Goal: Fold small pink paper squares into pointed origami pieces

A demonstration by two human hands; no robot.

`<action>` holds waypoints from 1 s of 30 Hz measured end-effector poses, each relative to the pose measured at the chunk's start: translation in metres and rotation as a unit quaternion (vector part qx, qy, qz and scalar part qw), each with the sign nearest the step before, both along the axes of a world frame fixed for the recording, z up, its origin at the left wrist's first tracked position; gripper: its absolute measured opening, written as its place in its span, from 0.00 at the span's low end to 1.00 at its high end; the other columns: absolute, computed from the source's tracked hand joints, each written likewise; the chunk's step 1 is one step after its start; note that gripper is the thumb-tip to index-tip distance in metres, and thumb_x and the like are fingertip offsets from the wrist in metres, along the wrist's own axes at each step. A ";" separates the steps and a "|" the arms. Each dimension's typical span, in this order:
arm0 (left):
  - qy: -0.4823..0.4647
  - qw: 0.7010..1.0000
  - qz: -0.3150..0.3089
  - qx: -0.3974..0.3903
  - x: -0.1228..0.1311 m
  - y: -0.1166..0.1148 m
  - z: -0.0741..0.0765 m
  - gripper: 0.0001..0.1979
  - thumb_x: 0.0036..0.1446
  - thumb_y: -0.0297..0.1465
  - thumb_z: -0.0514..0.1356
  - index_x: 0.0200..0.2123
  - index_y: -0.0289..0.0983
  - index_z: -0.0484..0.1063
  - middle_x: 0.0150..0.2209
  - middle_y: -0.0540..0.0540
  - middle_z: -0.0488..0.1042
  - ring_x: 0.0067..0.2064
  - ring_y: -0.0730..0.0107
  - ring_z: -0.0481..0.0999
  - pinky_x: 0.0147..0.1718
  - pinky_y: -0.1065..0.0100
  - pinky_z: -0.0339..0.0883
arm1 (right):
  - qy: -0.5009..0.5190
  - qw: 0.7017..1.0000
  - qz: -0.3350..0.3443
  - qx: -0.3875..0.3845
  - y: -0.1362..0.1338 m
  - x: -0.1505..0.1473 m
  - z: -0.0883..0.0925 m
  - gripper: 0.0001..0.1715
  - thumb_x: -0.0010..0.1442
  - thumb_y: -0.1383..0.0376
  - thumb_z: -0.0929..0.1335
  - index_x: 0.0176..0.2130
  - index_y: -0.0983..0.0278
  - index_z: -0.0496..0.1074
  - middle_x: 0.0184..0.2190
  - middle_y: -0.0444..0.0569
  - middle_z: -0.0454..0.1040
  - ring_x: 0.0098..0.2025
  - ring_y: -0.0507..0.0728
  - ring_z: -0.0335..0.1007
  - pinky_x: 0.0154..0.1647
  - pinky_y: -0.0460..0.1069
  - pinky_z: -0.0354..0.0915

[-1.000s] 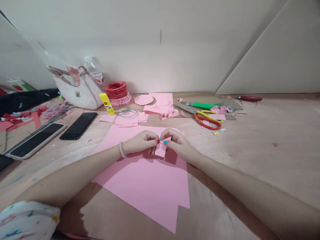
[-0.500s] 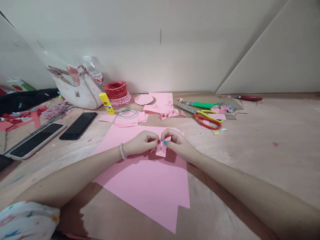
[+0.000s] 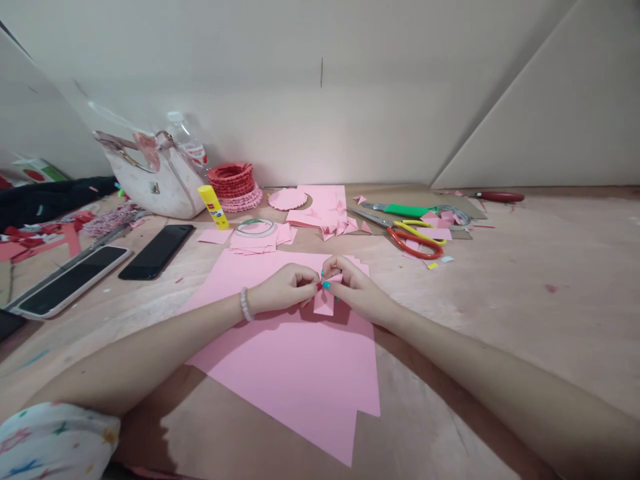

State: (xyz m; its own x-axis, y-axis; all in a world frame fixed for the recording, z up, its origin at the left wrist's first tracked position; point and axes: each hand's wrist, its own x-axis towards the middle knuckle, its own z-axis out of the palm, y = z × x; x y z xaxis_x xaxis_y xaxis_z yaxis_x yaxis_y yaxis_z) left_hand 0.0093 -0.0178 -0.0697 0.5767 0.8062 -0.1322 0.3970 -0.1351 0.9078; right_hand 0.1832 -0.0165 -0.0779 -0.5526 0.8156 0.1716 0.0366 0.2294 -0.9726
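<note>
The fingertips have drawn closer together: compared with half a second ago, the thumb of the right hand (image 3: 363, 291) has slid across toward the thumb of the left hand (image 3: 283, 288), so that the two nails now sit almost side by side. The small pink paper (image 3: 324, 305) between them has shifted slightly to the right, and its free lower end points more squarely toward the person. Each grip is narrow, thumb against fingers, with the paper pinched at its upper part; the fingers behind it are partly hidden, so I cannot tell exactly how they support it. The paper is over the far part of the large pink sheets (image 3: 295, 380), and whether its lower edge touches them is unclear.

For the work in hand, the change looks like a small adjustment rather than a new step: the thumbs seem to be closing on one spot, probably to press a fold there, which would need both hands to keep the piece from slipping.

Around the hands nothing else has visibly moved. The folded pink bits (image 3: 340, 227), the orange scissors (image 3: 390, 227) and the glue stick (image 3: 213, 208) all lie or stand farther back on the table (image 3: 500, 300), untouched
</note>
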 end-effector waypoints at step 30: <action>-0.083 0.993 0.080 -0.039 0.002 0.004 0.000 0.16 0.53 0.32 0.48 0.16 0.33 0.60 0.13 0.52 0.64 0.17 0.81 0.62 0.17 0.78 0.51 | 0.008 0.998 -0.067 0.009 0.004 0.001 -0.004 0.07 0.54 0.64 0.63 0.35 0.61 0.60 0.27 0.41 0.61 0.24 0.47 0.55 0.24 0.43 0.54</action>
